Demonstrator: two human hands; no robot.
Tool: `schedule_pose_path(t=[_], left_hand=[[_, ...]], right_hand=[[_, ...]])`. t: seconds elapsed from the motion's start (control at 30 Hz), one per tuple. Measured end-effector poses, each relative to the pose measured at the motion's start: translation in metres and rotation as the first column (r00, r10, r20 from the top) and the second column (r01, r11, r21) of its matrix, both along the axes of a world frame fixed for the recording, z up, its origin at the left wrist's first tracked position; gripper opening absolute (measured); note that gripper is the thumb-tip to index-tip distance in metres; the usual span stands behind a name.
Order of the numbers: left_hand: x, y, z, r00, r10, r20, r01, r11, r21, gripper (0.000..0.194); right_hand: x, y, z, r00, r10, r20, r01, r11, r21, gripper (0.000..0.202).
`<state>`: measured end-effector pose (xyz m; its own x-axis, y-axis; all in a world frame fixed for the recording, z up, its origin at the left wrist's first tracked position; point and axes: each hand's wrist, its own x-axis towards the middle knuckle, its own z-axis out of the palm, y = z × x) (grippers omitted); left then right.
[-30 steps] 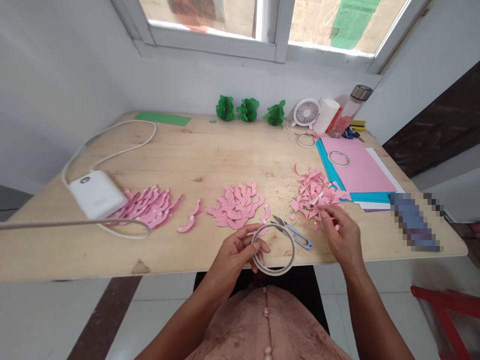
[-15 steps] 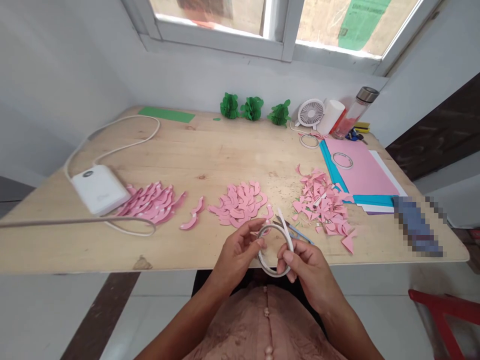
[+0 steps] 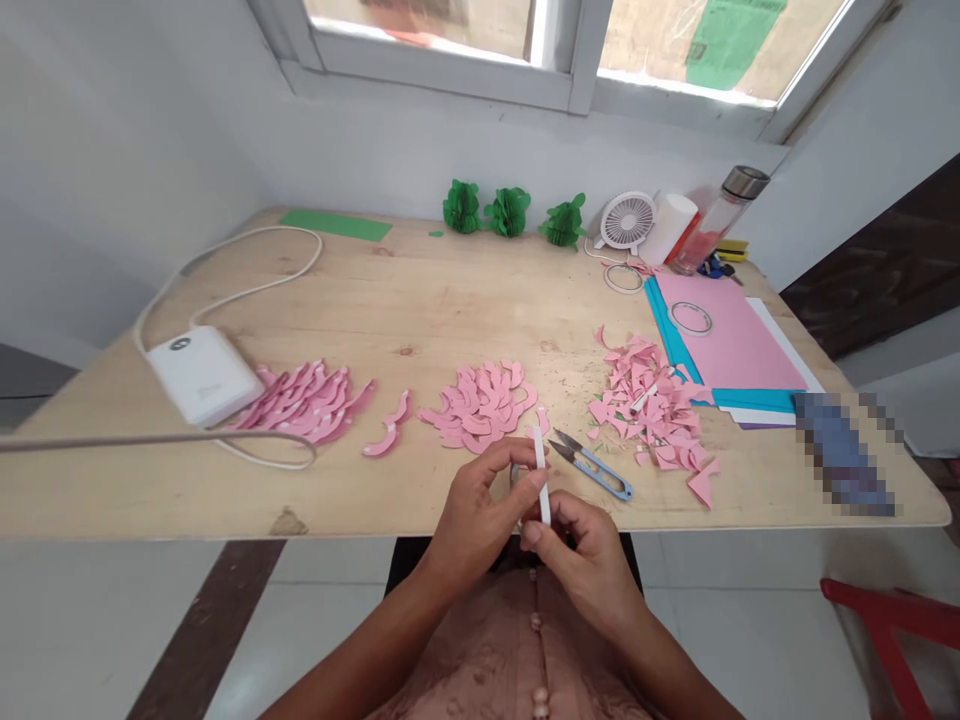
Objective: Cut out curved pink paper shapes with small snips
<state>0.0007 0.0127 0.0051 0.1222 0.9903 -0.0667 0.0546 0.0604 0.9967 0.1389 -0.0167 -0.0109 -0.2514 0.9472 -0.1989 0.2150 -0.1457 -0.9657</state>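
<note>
A white strip of tape (image 3: pixel 541 475) stands nearly upright between my hands, near the table's front edge. My left hand (image 3: pixel 491 500) pinches it with thumb and fingers, and part of the tape roll's ring shows behind those fingers. My right hand (image 3: pixel 574 545) is closed around the lower part of the roll, at the strip's bottom end; most of the roll is hidden. Just beyond my hands lie blue-handled snips (image 3: pixel 596 470). A pile of curved pink paper pieces (image 3: pixel 480 405) is ahead, with two joined pink pieces (image 3: pixel 388 432) to its left.
Pink scraps (image 3: pixel 652 400) lie right of centre, near pink and blue sheets (image 3: pixel 750 345) bearing another tape roll (image 3: pixel 691 319). Taped pink pieces (image 3: pixel 311 400) lie beside a white power bank (image 3: pixel 202 375) with a cable. Green paper shapes (image 3: pixel 508 212), a fan (image 3: pixel 628 221) and a bottle (image 3: pixel 720 215) line the back.
The roll has turned from facing the camera to nearly edge-on. My right hand has moved left, closer to my left hand, and the snips are now more exposed.
</note>
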Motion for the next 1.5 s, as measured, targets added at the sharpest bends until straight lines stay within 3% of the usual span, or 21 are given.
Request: schedule_pose_path(t=[0.23, 0.33, 0.43, 0.5, 0.6, 0.8, 1.0, 1.13, 1.23, 1.4, 1.5], left_hand=[[0.003, -0.002, 0.000, 0.998, 0.059, 0.019, -0.058, 0.998, -0.040, 0.013], [0.000, -0.001, -0.001, 0.997, 0.067, 0.037, -0.065, 0.996, -0.058, 0.015], [-0.003, 0.000, -0.003, 0.997, 0.065, 0.042, -0.061, 0.995, -0.075, 0.015], [-0.003, 0.000, -0.003, 0.998, 0.047, 0.048, -0.043, 0.995, -0.086, 0.015], [-0.002, -0.001, -0.003, 0.997, 0.028, 0.071, -0.020, 0.993, -0.112, 0.015], [-0.002, -0.001, -0.002, 0.992, 0.025, 0.124, -0.007, 0.990, -0.143, 0.015], [-0.002, -0.001, 0.000, 0.992, 0.028, 0.123, -0.006, 0.984, -0.176, 0.015], [-0.002, 0.000, 0.000, 0.992, 0.024, 0.128, -0.001, 0.984, -0.177, 0.015], [-0.002, 0.001, 0.000, 0.987, 0.025, 0.161, 0.005, 0.983, -0.184, 0.015], [0.000, 0.003, 0.001, 0.972, 0.056, 0.228, -0.004, 0.975, -0.221, 0.016], [0.001, 0.004, 0.004, 0.968, 0.061, 0.243, -0.005, 0.974, -0.225, 0.018]], right_hand=[[0.004, 0.002, -0.002, 0.998, 0.047, 0.046, -0.052, 0.994, 0.098, 0.023], [0.022, 0.011, -0.005, 0.977, -0.095, 0.192, 0.047, 0.969, 0.243, 0.023], [0.042, 0.024, -0.014, 0.855, -0.299, 0.424, 0.077, 0.881, 0.466, 0.022], [0.052, 0.032, -0.021, 0.736, -0.336, 0.588, -0.059, 0.833, 0.550, 0.020], [0.058, 0.039, -0.029, 0.588, -0.368, 0.720, -0.207, 0.792, 0.574, 0.023], [0.056, 0.041, -0.033, 0.499, -0.380, 0.779, -0.296, 0.770, 0.565, 0.024], [0.051, 0.035, -0.032, 0.576, -0.380, 0.724, -0.204, 0.791, 0.577, 0.011], [0.050, 0.031, -0.035, 0.626, -0.378, 0.682, -0.151, 0.800, 0.581, 0.014], [0.052, 0.028, -0.036, 0.690, -0.383, 0.613, -0.037, 0.828, 0.560, 0.014], [0.051, 0.021, -0.026, 0.819, -0.399, 0.412, 0.249, 0.894, 0.372, 0.018], [0.045, 0.017, -0.017, 0.885, -0.374, 0.276, 0.299, 0.913, 0.279, 0.024]])
